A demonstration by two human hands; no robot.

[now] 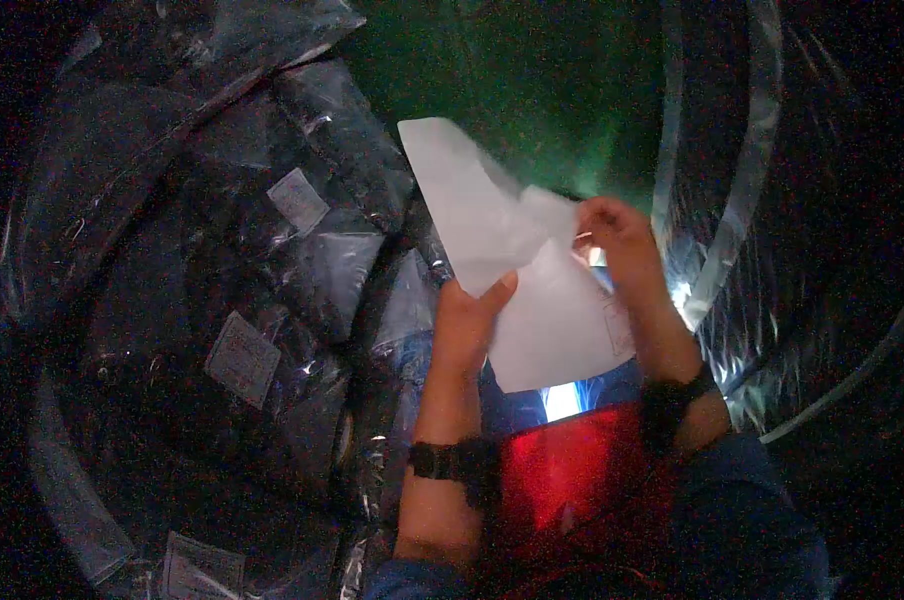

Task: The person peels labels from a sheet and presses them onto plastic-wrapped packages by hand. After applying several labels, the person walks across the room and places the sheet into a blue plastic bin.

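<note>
Sheets of white paper (562,320) hang in front of my body, creased and partly overlapping. My left hand (480,312) grips their left edge, thumb on top and fingers hidden behind. At the upper right of the paper is my right hand (612,232), its fingers curled together at the edge; blur hides what, if anything, they pinch. Faint print shows near the paper's lower right edge. Below the paper, a bright light glows above a red cloth (572,465).
Clear plastic-wrapped packages with white labels (243,359) are piled on the left, another label (298,201) higher up. A green surface (472,60) lies beyond the paper. Shiny plastic sheeting (742,180) with pale bands curves along the right.
</note>
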